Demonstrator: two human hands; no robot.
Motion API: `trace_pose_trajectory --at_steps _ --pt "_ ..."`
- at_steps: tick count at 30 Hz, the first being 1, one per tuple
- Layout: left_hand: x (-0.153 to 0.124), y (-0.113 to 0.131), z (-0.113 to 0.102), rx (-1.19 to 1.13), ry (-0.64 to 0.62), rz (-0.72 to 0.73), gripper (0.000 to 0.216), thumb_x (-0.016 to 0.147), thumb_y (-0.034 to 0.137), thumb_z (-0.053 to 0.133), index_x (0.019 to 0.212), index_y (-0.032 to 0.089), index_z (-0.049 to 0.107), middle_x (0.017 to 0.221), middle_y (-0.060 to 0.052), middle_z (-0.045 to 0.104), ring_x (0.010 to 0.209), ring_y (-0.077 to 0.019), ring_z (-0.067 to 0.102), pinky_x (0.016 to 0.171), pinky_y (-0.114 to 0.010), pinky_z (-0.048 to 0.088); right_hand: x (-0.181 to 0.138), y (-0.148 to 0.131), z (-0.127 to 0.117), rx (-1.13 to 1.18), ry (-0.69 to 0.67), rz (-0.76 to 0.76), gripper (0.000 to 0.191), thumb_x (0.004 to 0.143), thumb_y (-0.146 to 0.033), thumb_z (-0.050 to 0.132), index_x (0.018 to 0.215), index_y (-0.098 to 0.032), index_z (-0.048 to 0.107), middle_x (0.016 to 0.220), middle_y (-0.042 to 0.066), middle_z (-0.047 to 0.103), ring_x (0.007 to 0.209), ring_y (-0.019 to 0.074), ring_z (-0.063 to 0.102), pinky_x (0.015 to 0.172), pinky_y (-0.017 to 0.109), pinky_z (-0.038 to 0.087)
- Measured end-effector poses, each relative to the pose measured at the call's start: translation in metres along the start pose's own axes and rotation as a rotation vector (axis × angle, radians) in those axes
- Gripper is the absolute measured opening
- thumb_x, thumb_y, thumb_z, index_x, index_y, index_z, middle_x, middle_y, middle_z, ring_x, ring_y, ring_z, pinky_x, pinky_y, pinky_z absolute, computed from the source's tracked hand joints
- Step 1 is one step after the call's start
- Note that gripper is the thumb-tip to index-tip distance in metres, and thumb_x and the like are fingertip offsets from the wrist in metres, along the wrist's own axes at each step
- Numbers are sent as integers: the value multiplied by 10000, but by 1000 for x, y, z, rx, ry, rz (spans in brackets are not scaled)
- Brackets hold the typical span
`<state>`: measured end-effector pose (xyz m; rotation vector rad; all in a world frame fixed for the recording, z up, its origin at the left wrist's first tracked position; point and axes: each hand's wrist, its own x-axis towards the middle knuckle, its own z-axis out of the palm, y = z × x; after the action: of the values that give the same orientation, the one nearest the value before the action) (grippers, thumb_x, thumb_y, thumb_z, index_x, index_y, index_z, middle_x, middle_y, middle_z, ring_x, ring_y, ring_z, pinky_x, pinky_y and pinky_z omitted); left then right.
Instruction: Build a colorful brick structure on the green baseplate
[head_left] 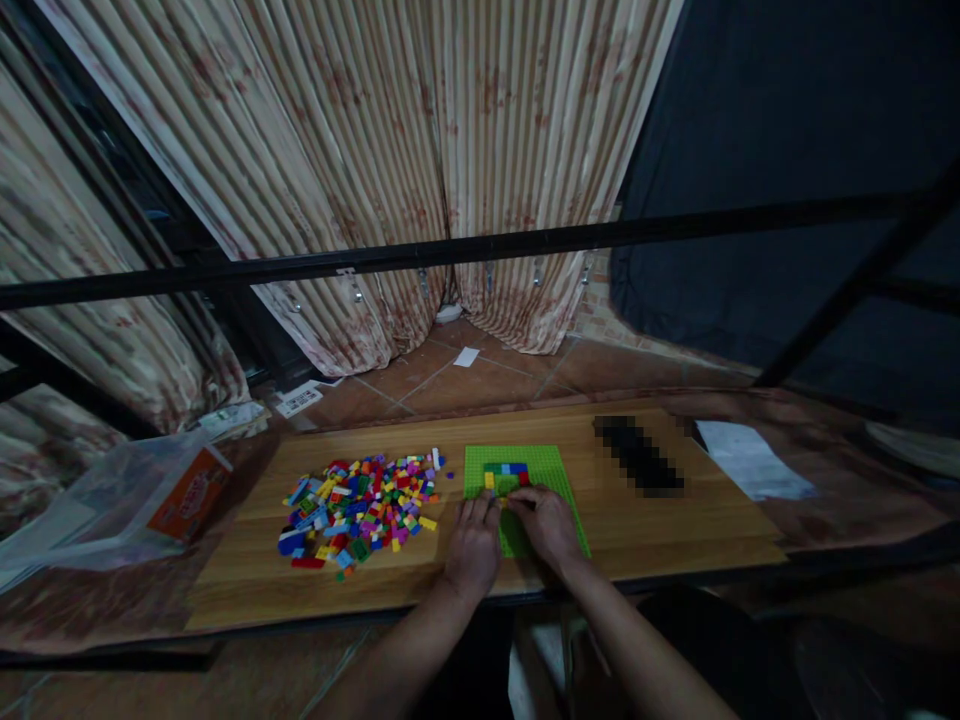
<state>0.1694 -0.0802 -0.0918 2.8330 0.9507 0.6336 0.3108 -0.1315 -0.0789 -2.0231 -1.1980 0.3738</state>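
Note:
A green baseplate lies on a wooden board. A small cluster of coloured bricks is stuck on the plate near its middle. My left hand rests on the plate's near left part, its fingers curled with the tips at the bricks. My right hand lies over the plate's near right part, fingers bent and pressed toward the same cluster. What the fingertips hold, if anything, is hidden. A pile of loose coloured bricks lies to the left of the plate.
A plastic bag with an orange box lies at the left end. A blurred dark object and a white sheet lie to the right. A black metal bar crosses above, with curtains behind.

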Motion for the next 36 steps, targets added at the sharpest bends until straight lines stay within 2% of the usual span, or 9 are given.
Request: trace_pose_trajectory --at_steps 7,12,18,22,25,29,32,36 --pt "0 1 0 23 -71 -29 390 853 74 454 1205 170 591 1300 -95 550 1169 -259 513 1033 -464 450 3 -1 -7 -12 -83 -17 219 837 -310 554 882 -237 756 914 49 734 863 202 662 803 310 460" --pt "1 2 -1 69 -143 -14 409 849 66 439 1227 137 577 1321 -113 532 1175 -275 502 1043 -464 431 0 0 -6 -37 -95 -25 215 853 -287 545 888 -247 753 932 50 727 893 202 648 834 305 444" --pt "4 5 -6 108 -156 -6 410 843 58 424 1216 131 581 1299 -122 541 1163 -264 507 1026 -444 432 -7 -7 -3 -110 -28 -40 232 870 -288 531 920 -254 755 961 59 725 931 227 626 865 337 428" --pt "4 5 -7 87 -82 -5 392 845 62 435 1190 152 596 1277 -115 564 1152 -244 520 1017 -442 445 -8 -8 -2 -89 15 -79 236 872 -290 527 924 -253 755 916 43 734 904 208 642 849 318 451" --pt "3 3 -6 48 -22 -13 385 837 45 432 1166 144 605 1270 -119 574 1133 -237 536 998 -440 465 -12 -1 -5 -74 79 -98 275 889 -292 491 1005 -222 731 976 55 726 906 192 649 839 302 473" --pt "1 3 -5 -1 49 -19 417 833 32 423 1203 143 582 1305 -119 559 1165 -238 527 1011 -455 454 -26 13 -11 -117 185 -77 358 917 -282 398 1096 -169 686 1053 110 692 982 225 615 879 362 466" --pt "-1 6 -4 -57 65 54 390 874 94 425 1228 172 569 1342 -97 543 1245 -241 479 1069 -499 390 -38 22 -12 -171 220 -80 351 905 -283 410 1059 -155 698 1061 139 670 1032 269 572 922 429 429" --pt "-5 14 -6 -128 -20 124 387 899 271 478 1268 175 540 1375 -84 520 1309 -231 428 1113 -483 348 -46 32 -7 -252 250 -158 332 908 -273 411 1037 -188 705 1098 124 640 1039 263 541 915 425 421"
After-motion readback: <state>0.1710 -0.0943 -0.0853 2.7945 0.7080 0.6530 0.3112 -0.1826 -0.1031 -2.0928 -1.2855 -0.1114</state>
